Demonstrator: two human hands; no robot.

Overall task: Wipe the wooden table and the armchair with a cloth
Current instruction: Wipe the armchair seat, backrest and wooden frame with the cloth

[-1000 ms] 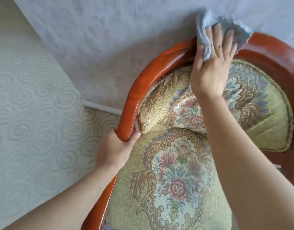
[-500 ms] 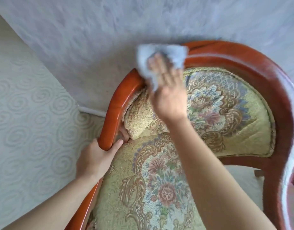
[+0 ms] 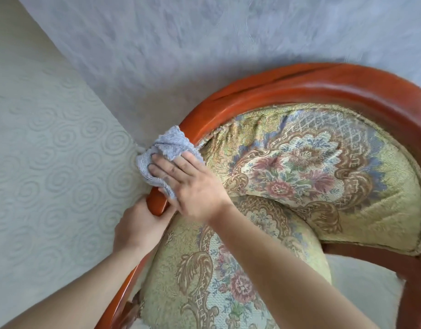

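Note:
The armchair has a curved red-brown wooden frame [image 3: 299, 86] and floral gold upholstery on its backrest [image 3: 311, 167] and seat [image 3: 228, 281]. My right hand [image 3: 193, 184] presses a light blue fluffy cloth [image 3: 166, 150] onto the left curve of the frame, fingers spread flat over it. Just below, my left hand [image 3: 138, 226] grips the same wooden rail, thumb on the inner side. The wooden table is not in view.
A grey-blue textured wall [image 3: 204, 39] stands right behind the chair. A pale wall with a raised swirl pattern [image 3: 50, 174] runs along the left, meeting it at a corner close to the cloth. Pale floor [image 3: 361, 293] shows under the right armrest.
My right hand has swept the cloth from the top of the frame leftward and down along the rail, stopping just above my left hand. The left hand kept its grip.

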